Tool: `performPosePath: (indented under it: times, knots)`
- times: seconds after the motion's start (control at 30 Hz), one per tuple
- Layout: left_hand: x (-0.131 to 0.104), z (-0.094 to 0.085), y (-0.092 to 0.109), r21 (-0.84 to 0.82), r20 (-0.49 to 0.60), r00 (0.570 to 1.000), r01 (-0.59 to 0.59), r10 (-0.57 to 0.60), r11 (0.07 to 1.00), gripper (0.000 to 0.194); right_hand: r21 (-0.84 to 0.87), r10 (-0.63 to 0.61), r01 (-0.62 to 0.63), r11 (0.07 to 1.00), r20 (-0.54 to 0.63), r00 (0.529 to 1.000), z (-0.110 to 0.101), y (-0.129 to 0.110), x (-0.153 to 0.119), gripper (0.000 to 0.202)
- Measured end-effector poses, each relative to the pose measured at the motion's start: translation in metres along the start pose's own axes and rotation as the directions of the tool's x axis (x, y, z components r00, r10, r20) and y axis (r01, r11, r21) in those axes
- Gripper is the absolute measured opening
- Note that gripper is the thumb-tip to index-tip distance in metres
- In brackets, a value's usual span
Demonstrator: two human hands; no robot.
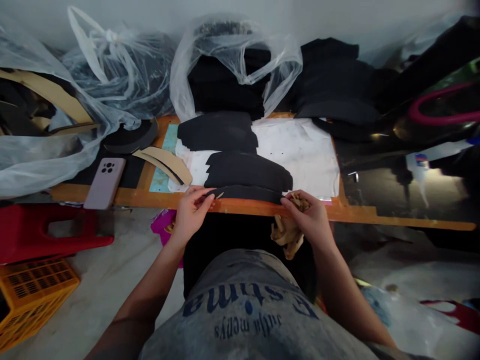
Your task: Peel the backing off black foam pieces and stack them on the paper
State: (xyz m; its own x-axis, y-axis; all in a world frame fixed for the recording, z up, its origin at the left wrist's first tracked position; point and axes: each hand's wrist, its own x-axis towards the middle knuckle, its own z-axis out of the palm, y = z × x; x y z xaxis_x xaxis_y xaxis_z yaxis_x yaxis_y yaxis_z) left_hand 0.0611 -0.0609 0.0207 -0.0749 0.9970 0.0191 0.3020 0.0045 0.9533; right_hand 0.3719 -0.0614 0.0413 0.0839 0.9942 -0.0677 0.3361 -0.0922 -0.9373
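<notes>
Far left we have a clear plastic bag of curved tan and black pieces, then a knotted clear plastic bag with dark contents and a magenta bag with tan bits. Our left hand pinches one end of a long black strip along the wooden table's front edge; behind stands an open clear plastic bag of black pieces. Our right hand pinches the strip's other end, its remaining fingers curled around crinkled tan strips.

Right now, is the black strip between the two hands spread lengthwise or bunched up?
Spread lengthwise: the black strip runs along the table edge, left hand at one end, right hand at the other.
</notes>
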Motion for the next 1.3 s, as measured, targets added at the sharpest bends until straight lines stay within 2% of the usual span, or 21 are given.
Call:
performPosePath:
  times: [0.13,0.23,0.4,0.73,0.9,1.03,1.1,1.17,1.23,1.3]
  knots:
    - [0.002,0.007,-0.01,0.164,-0.116,0.991,-0.051,0.071,0.985,0.031,-0.107,-0.002,-0.003,0.994,-0.041,0.999,0.007,0.003,0.005,0.025]
    - [0.006,0.009,-0.011,0.193,-0.203,0.975,-0.055,0.094,0.98,0.022,-0.176,-0.016,0.008,0.984,-0.047,0.999,0.012,0.004,0.008,0.027]
    - [0.013,0.01,-0.014,0.195,-0.169,0.983,-0.032,0.066,0.98,0.016,-0.286,-0.014,-0.008,0.958,-0.073,0.997,0.016,0.007,0.009,0.028]
    - [0.011,0.012,-0.017,0.201,-0.212,0.977,0.032,0.012,0.979,0.018,-0.383,-0.01,-0.031,0.923,-0.105,0.994,0.018,0.003,0.011,0.03]
    - [0.011,0.014,-0.019,0.252,-0.221,0.975,0.025,0.032,0.967,0.019,-0.447,-0.006,-0.042,0.894,-0.106,0.994,0.021,0.0,0.013,0.03]
    - [0.01,0.016,-0.018,0.37,-0.218,0.969,-0.026,0.114,0.929,0.016,-0.591,0.003,-0.066,0.804,-0.107,0.994,0.024,0.002,0.016,0.027]
    - [0.01,0.015,-0.017,0.485,-0.215,0.96,-0.054,0.18,0.873,0.016,-0.683,0.005,-0.088,0.725,-0.122,0.993,0.023,0.002,0.015,0.027]
    - [0.009,0.012,-0.016,0.603,-0.241,0.939,-0.054,0.246,0.796,0.023,-0.738,-0.012,-0.107,0.666,-0.154,0.988,0.02,-0.001,0.012,0.03]
    - [0.006,0.013,-0.013,0.691,-0.261,0.906,-0.066,0.333,0.72,0.033,-0.723,-0.055,-0.07,0.688,-0.148,0.987,0.019,-0.007,0.01,0.03]
    - [0.001,0.021,-0.009,0.739,-0.17,0.879,-0.185,0.445,0.648,0.034,-0.614,-0.108,0.06,0.787,-0.041,0.993,0.023,-0.015,0.01,0.024]
